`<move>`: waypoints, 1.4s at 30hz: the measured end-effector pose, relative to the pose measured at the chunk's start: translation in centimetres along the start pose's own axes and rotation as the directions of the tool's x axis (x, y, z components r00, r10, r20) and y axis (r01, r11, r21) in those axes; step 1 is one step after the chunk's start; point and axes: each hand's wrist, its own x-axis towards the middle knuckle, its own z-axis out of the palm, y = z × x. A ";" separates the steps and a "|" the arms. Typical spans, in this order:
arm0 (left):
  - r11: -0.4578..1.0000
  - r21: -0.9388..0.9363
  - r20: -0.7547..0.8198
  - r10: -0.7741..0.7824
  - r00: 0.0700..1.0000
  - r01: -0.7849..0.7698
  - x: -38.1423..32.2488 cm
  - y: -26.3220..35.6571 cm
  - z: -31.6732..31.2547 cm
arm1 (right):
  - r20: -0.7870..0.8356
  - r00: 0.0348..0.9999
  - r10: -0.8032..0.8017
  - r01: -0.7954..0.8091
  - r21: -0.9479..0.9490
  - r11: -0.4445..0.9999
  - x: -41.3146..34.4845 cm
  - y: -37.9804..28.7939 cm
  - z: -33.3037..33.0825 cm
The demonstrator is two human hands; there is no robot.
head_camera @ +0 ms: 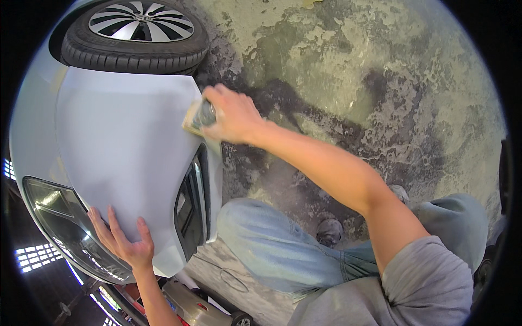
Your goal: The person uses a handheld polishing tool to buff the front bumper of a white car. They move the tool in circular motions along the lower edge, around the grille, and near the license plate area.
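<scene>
My right hand (232, 114) is closed around a sanding block (200, 116) with a pale pad, held against the edge of a light-coloured car bumper (130, 118) behind the front wheel. The hand looks slightly blurred. My left hand (126, 244) rests on the same bumper with its fingers spread, the fingertips beside the headlight (73, 220). Between the hands, at the lower side of the panel, lies a dark grille opening (193, 203). Faint yellowish patches show along the seam with the fender (59, 81).
A tyre (134, 55) with a silver and black alloy wheel (141, 21) stands at the top left. My bent knee (244, 228) is close to the bumper's edge. Beneath is a stained concrete floor (326, 73). Another car (195, 305) stands at the bottom.
</scene>
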 end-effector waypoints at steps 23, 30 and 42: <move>0.999 0.029 0.082 -0.021 0.996 0.019 -0.6 -0.4 0.4 | 0.151 0.925 0.348 -0.379 0.322 0.867 2.6 -3.4 0.1; 0.999 0.020 0.089 -0.045 0.995 0.044 -0.7 -0.3 0.4 | 0.052 0.933 0.357 -0.347 0.396 0.850 4.9 -1.0 2.1; 1.000 -0.004 0.106 -0.029 0.994 0.030 -0.8 -0.5 0.2 | 0.158 0.893 0.421 -0.444 0.457 0.771 7.0 -0.7 0.7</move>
